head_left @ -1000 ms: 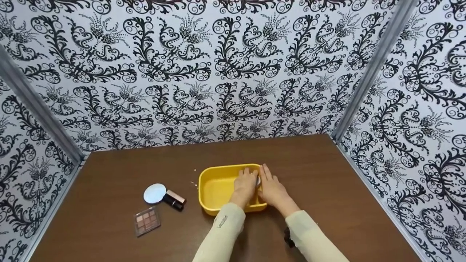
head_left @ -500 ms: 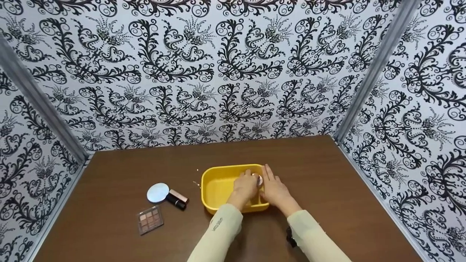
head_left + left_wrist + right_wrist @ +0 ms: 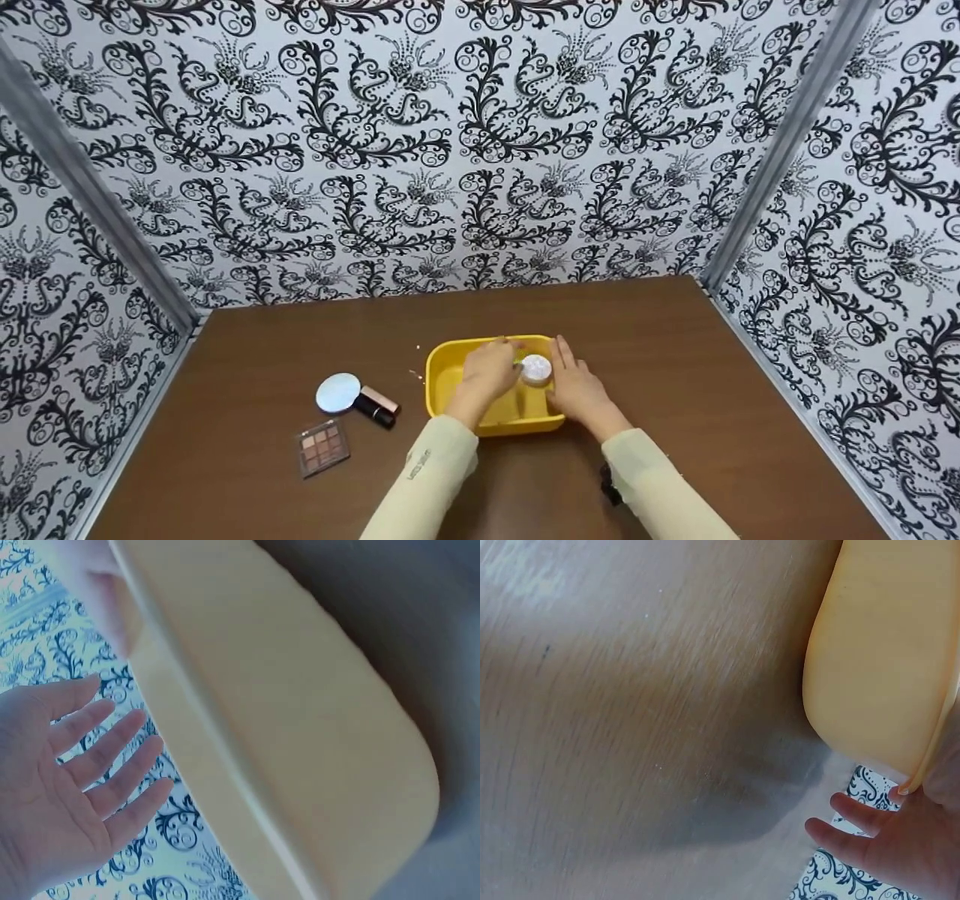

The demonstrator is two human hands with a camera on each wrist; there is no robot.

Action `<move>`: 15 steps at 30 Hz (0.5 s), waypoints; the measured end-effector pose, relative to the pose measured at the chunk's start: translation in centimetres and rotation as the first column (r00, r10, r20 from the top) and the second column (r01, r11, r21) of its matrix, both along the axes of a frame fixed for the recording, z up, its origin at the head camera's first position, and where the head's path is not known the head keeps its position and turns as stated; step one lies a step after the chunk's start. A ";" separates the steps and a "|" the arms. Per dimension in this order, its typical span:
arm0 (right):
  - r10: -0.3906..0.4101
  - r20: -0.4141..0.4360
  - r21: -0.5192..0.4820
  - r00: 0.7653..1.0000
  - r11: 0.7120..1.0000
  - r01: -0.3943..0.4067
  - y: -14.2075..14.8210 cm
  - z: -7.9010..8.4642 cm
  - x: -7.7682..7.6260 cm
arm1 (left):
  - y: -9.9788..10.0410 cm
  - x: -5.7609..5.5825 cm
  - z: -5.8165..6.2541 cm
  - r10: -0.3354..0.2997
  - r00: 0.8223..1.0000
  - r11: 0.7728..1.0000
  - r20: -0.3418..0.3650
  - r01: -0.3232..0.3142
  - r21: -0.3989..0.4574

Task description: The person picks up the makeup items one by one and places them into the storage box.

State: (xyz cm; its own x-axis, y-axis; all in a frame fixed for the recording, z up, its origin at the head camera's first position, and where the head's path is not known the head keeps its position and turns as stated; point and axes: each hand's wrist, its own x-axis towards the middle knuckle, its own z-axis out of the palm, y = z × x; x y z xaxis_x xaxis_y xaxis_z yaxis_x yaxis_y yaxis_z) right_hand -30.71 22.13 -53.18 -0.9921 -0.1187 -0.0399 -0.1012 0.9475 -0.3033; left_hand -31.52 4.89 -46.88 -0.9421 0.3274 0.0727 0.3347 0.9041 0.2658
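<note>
A yellow divided container (image 3: 501, 430) sits on the brown table in the head view. In its narrow right compartment is a small round jar (image 3: 535, 369) with a whitish top. My left hand (image 3: 489, 369) hovers over the container, just left of the jar. In the left wrist view that hand's fingers (image 3: 124, 799) are spread and apart, with nothing in the palm. My right hand (image 3: 576, 386) rests against the container's right rim, its fingers fairly straight. The right wrist view shows the rim meeting this hand, partly cut off by the frame.
Left of the container lie a round pale disc (image 3: 338, 393), a black lipstick-like tube (image 3: 373, 410), a pinkish tube (image 3: 381, 398) and an eyeshadow palette (image 3: 323, 448). Tiny light specks dot the table near the container's left side. Patterned walls (image 3: 480, 150) enclose the table.
My left hand has drawn away from the jar, leftward and up, and its fingers have let go. The jar's top now shows fully. My right hand stays at the rim.
</note>
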 end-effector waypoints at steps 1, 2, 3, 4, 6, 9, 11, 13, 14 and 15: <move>-0.001 0.001 -0.005 1.000 1.000 0.001 0.0 0.0 0.0 | -0.4 0.0 0.1 0.004 1.000 1.000 -0.009 -0.004 0.003; -0.001 0.002 -0.010 1.000 1.000 0.001 0.0 -0.1 0.0 | -0.8 0.0 0.2 0.006 1.000 1.000 -0.020 -0.006 0.008; 0.000 0.003 -0.014 1.000 1.000 0.000 0.0 -0.1 -0.1 | -1.2 -0.1 0.3 0.008 1.000 1.000 -0.030 -0.008 0.014; 0.003 0.004 -0.014 1.000 1.000 -0.003 0.0 0.0 0.0 | -1.6 -0.1 0.4 0.012 0.999 1.000 -0.039 -0.011 0.018; 0.006 0.006 -0.014 1.000 1.000 -0.006 0.0 0.0 0.0 | -2.5 -0.2 0.5 0.019 0.998 0.999 -0.053 -0.017 0.029; 0.016 0.009 -0.015 1.000 1.000 -0.016 0.1 0.1 0.1 | -3.7 -0.5 0.5 0.035 0.997 0.999 -0.069 -0.034 0.025; 0.016 0.017 -0.019 1.000 1.000 -0.016 0.0 0.2 0.1 | -4.5 -0.7 0.7 0.048 0.996 0.999 -0.072 -0.047 0.024; 0.016 0.019 -0.025 1.000 1.000 -0.016 0.1 0.2 0.1 | -5.1 -0.8 0.8 0.059 0.996 0.998 -0.074 -0.058 0.019; 0.016 0.022 -0.028 1.000 0.999 -0.015 0.0 0.3 0.1 | -5.5 -0.8 0.9 0.064 0.995 0.998 -0.076 -0.063 0.020; 0.015 0.025 -0.029 1.000 0.999 -0.014 0.0 0.3 0.1 | -5.8 -0.9 0.9 0.071 0.995 0.997 -0.076 -0.070 0.021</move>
State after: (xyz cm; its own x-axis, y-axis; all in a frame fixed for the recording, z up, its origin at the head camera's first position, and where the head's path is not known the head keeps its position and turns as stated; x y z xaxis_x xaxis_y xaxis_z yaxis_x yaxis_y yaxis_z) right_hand -30.57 22.15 -52.93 -0.9890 -0.1347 -0.0617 -0.1069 0.9370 -0.3326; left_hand -32.39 -0.89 -45.94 -0.9543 0.2581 0.1506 0.2900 0.9214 0.2586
